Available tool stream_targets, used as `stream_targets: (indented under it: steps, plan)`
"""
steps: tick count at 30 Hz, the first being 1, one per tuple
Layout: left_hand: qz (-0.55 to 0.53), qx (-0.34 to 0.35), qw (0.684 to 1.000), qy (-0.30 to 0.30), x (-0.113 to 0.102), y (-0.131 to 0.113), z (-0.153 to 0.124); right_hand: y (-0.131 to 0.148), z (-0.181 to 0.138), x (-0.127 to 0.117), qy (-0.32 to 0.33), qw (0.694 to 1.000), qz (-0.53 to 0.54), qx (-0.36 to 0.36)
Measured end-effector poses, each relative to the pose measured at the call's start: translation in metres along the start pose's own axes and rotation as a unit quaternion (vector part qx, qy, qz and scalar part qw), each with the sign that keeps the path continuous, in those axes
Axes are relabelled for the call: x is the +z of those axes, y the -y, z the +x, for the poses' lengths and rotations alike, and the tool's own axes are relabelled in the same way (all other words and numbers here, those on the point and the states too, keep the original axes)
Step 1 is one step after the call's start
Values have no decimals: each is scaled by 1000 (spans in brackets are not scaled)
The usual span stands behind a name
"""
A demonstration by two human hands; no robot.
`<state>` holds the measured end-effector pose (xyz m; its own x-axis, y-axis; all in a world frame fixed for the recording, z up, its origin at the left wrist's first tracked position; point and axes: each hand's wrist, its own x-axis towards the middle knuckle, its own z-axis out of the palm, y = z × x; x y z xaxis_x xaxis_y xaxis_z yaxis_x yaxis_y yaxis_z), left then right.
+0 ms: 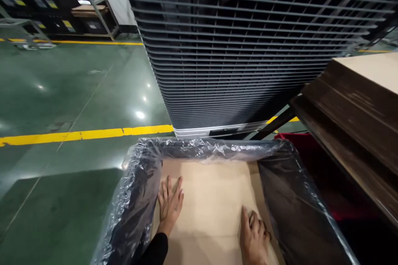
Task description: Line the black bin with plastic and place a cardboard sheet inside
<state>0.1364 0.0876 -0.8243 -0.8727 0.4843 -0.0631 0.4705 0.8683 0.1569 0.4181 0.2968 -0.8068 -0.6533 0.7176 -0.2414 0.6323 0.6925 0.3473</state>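
My left hand lies flat, fingers spread, on a tan cardboard sheet at the bottom of a bin. The bin's dark walls are lined with clear plastic film. My right hand presses on the same sheet near the right wall, fingers bent and close together, gripping nothing that I can see. A black sleeve covers my left forearm.
A large grey louvred machine stands right behind the bin. A stack of brown cardboard sheets sits at the right, with something red below it. Green floor with a yellow line spreads left; shelving stands far back.
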Motion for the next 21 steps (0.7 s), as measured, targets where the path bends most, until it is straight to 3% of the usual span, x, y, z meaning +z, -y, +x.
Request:
stream_targets:
  steps: [6,11,14,17,21]
  plan:
    - [21,2,1000,12,18,-13,14,-3,22,14,14,1000,-19,-6]
    - [21,-2,1000,16,10,-23,27,-9,41,4,8,996,78,32]
    - [13,25,1000,0,1,-32,51,-11,84,-16,-36,993,114,21]
    - [10,44,999,-11,6,-38,75,-10,145,-29,-85,987,139,-1]
    - [15,36,999,-4,33,-40,86,-1,201,-10,-105,984,141,0]
